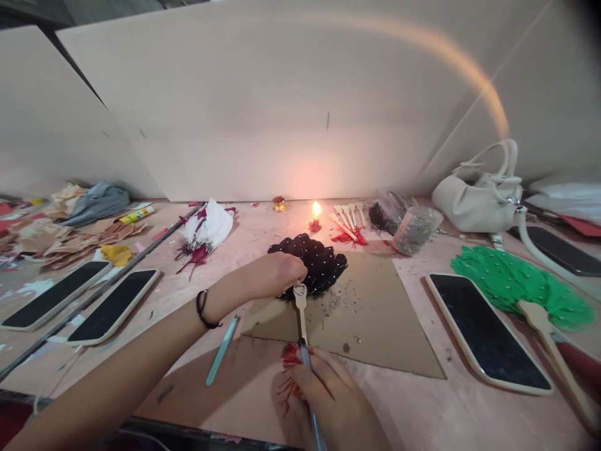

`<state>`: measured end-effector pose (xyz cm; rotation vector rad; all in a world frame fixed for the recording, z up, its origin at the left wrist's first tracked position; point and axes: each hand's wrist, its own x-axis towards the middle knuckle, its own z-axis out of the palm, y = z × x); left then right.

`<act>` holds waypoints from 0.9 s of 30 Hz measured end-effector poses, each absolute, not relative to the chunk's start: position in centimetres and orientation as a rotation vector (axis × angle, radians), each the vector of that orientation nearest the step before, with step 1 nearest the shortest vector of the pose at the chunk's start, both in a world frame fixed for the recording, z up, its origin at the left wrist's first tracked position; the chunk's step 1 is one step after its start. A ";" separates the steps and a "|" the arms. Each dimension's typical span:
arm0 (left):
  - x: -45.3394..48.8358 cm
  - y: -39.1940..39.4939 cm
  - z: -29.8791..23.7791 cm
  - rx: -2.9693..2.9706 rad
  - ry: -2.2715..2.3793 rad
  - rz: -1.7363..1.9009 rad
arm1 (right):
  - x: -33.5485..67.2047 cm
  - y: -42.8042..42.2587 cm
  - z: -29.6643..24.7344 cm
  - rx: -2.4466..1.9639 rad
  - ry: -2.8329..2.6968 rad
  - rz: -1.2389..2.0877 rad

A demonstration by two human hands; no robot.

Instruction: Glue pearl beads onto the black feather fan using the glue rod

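Observation:
A black feather fan (313, 263) dotted with small beads lies on a sheet of brown cardboard (375, 313), its wooden handle (301, 310) pointing toward me. My left hand (270, 275) rests on the fan's near edge, fingers curled down onto it just above the handle's beaded top. My right hand (328, 394) is closed around a thin grey tool (310, 388) whose tip meets the handle's lower end. Red tassel threads (287, 369) lie under that hand.
A lit candle (315, 216) burns behind the fan, beside spare wooden handles (348, 218) and a bead jar (416, 230). A green fan (516, 282), phones (488, 332) (113, 305), a white handbag (483, 194), feathers (206, 232), scraps (61, 235) and a teal stick (221, 349) lie around.

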<state>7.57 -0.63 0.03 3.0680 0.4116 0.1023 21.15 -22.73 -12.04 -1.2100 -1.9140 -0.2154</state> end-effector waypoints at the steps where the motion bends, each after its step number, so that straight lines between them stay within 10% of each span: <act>1: 7.6 -0.6 0.1 3.074 0.412 0.099 | 21.2 -22.7 -12.1 -1.213 -1.917 -0.223; 27: 6.9 -0.2 -0.9 3.032 0.380 0.163 | 21.1 -22.4 -14.0 -1.210 -1.951 -0.203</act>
